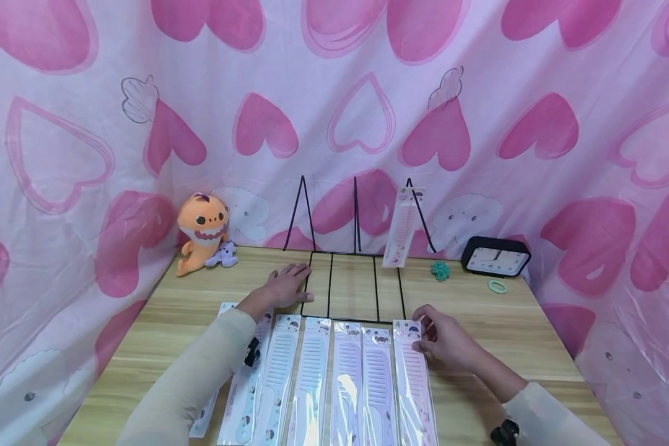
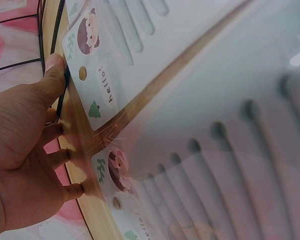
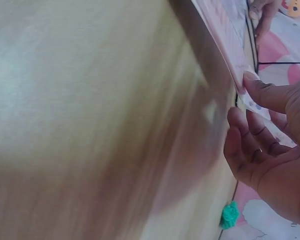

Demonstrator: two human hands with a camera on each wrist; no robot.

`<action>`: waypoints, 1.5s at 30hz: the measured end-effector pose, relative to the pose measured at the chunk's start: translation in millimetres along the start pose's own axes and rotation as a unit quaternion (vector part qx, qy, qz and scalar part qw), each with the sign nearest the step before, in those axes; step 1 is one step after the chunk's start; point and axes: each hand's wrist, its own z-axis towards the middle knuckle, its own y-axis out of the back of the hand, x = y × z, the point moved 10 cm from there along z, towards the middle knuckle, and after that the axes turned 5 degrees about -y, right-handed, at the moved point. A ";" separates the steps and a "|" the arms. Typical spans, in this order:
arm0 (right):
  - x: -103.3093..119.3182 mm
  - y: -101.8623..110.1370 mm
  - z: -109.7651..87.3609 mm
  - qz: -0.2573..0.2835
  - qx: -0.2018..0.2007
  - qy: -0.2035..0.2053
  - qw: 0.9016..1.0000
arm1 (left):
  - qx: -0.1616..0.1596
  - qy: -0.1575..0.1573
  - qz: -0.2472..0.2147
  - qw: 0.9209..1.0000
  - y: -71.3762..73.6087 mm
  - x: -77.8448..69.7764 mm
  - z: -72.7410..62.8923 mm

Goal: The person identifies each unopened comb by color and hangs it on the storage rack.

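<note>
A pick-up seems in hand: the row's pink comb pack (image 1: 415, 387), well in from the worktop's (image 1: 150, 334) right edge, is pinched by the right hand (image 1: 447, 337); the rack (image 1: 376, 288) is touched by the left hand (image 1: 284, 287), fingers extended. A clean lift seems called for.

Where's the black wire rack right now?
In the head view, the black wire rack is mid-table, just beyond the row of packaged combs. The left hand is at its left edge; the clock is off to its right.

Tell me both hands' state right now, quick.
Left hand: open, touching the black wire rack.
Right hand: pinching the front row's rightmost packaged comb.
</note>
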 end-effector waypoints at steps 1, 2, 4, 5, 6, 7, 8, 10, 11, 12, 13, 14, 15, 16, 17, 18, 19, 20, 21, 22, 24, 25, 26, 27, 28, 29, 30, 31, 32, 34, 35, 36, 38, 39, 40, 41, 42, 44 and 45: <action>1.6 2.8 -0.3 0.008 -0.001 0.000 1.000 | 0.000 0.000 0.000 1.000 0.5 -0.6 -0.6; 3.2 5.5 -0.7 0.015 -0.002 0.001 1.000 | -0.001 -0.001 -0.002 1.000 0.8 -0.6 -0.6; 6.9 10.7 -1.2 0.033 -0.003 0.005 0.999 | -0.004 -0.003 -0.008 1.000 -0.5 1.7 0.8; 8.8 13.1 -1.9 0.045 -0.002 0.007 0.999 | -0.002 -0.004 -0.009 1.000 -0.6 1.4 0.8; 10.5 15.4 -2.3 0.059 -0.002 0.007 0.998 | -0.001 -0.005 -0.010 1.000 -0.7 1.1 0.8; 11.8 17.7 -2.7 0.076 -0.002 0.006 0.997 | -0.001 -0.006 -0.012 1.000 -0.8 1.0 1.0; 13.4 20.3 -3.3 0.093 -0.003 0.006 0.996 | 0.000 -0.007 -0.012 1.000 -1.3 1.1 1.4; 17.8 26.5 -4.8 0.124 -0.007 0.009 0.992 | 0.001 -0.008 -0.009 1.000 -2.1 0.6 1.3; 20.3 30.5 -5.7 0.134 -0.013 0.013 0.991 | 0.004 -0.006 -0.006 1.000 -0.9 -1.3 0.5; 23.0 35.1 -6.8 0.139 -0.021 0.017 0.990 | 0.003 -0.005 -0.003 1.000 -1.1 -0.8 0.7; 26.4 40.2 -8.2 0.141 -0.029 0.023 0.989 | 0.002 -0.005 0.000 1.000 -1.3 -0.2 1.3; 29.9 45.5 -9.9 0.141 -0.039 0.029 0.989 | 0.001 -0.005 0.002 1.000 -1.5 0.2 1.8; 33.8 51.5 -11.6 0.137 -0.051 0.037 0.989 | 0.000 -0.004 0.005 1.000 -1.5 0.6 2.1; 37.7 57.5 -13.4 0.132 -0.064 0.044 0.988 | 0.000 -0.003 0.008 1.000 -1.4 0.7 2.4; 41.7 63.4 -15.3 0.127 -0.076 0.052 0.988 | -0.001 -0.004 0.010 1.000 -1.2 0.8 2.5; 46.3 68.8 -17.6 0.125 -0.087 0.061 0.986 | -0.001 -0.003 0.010 1.000 -1.1 0.7 2.5; 50.8 74.0 -19.9 0.125 -0.097 0.071 0.985 | -0.002 -0.003 0.009 1.000 -1.0 0.6 2.8; 55.3 79.1 -22.3 0.127 -0.107 0.082 0.983 | -0.001 -0.004 0.008 1.000 -0.9 0.2 2.6; 60.0 84.0 -24.8 0.128 -0.117 0.094 0.980 | -0.001 -0.004 0.007 1.000 -1.1 -0.2 2.7; 64.5 88.3 -27.4 0.133 -0.124 0.107 0.977 | 0.000 -0.004 0.006 1.000 -1.0 -0.1 2.8; 73.2 96.9 -32.6 0.145 -0.138 0.135 0.970 | 0.000 -0.005 0.005 1.000 -1.1 0.0 2.9; 77.4 101.6 -35.3 0.146 -0.147 0.150 0.967 | 0.001 -0.005 0.006 1.000 -1.4 0.4 3.2; 81.5 105.9 -38.0 0.149 -0.154 0.163 0.963 | 0.001 -0.006 0.006 1.000 -1.7 0.7 3.5; 85.5 109.9 -40.7 0.153 -0.161 0.176 0.959 | 0.002 -0.006 0.004 1.000 -1.9 1.0 3.6; 89.3 113.9 -43.3 0.156 -0.169 0.188 0.955 | 0.002 -0.005 0.003 1.000 -2.1 1.5 3.7; 92.9 117.6 -45.8 0.158 -0.177 0.198 0.951 | -0.002 -0.007 0.001 1.000 -4.5 4.4 6.1; 96.9 121.4 -48.2 0.156 -0.186 0.208 0.948 | -0.006 -0.010 0.000 1.000 -7.3 7.8 9.3; 100.7 125.0 -50.4 0.156 -0.196 0.217 0.944 | -0.005 -0.010 -0.003 1.000 -7.3 7.9 9.2; 104.2 128.2 -52.1 0.158 -0.204 0.225 0.940 | -0.005 -0.009 -0.006 1.000 -7.3 8.0 9.6; 110.6 134.2 -54.7 0.157 -0.221 0.239 0.932 | -0.004 -0.006 -0.012 1.000 -7.6 8.7 10.2; 113.6 136.7 -55.6 0.154 -0.228 0.245 0.930 | -0.003 -0.005 -0.014 1.000 -7.9 9.3 10.5; 116.3 138.9 -56.2 0.151 -0.234 0.249 0.928 | 0.003 -0.003 -0.016 1.000 -6.2 7.1 8.7; 120.5 142.1 -57.1 0.145 -0.244 0.253 0.925 | 0.010 0.003 -0.021 1.000 -5.2 5.3 6.8; 121.9 143.4 -57.2 0.142 -0.248 0.253 0.924 | 0.008 0.001 -0.024 1.000 -5.8 5.8 6.9; 123.1 144.3 -57.3 0.137 -0.251 0.253 0.924 | 0.010 0.000 -0.022 1.000 -6.1 5.8 7.0; 124.0 144.9 -57.3 0.134 -0.254 0.253 0.924 | 0.008 -0.002 -0.023 1.000 -6.6 6.0 7.1; 124.6 145.4 -57.2 0.131 -0.256 0.253 0.924 | 0.007 -0.003 -0.021 1.000 -6.2 5.1 6.3; 125.3 145.8 -56.7 0.129 -0.259 0.253 0.923 | 0.005 -0.006 -0.016 1.000 -5.4 3.7 5.6; 125.4 145.9 -56.4 0.127 -0.261 0.254 0.923 | 0.001 -0.009 -0.017 1.000 -4.8 3.3 5.4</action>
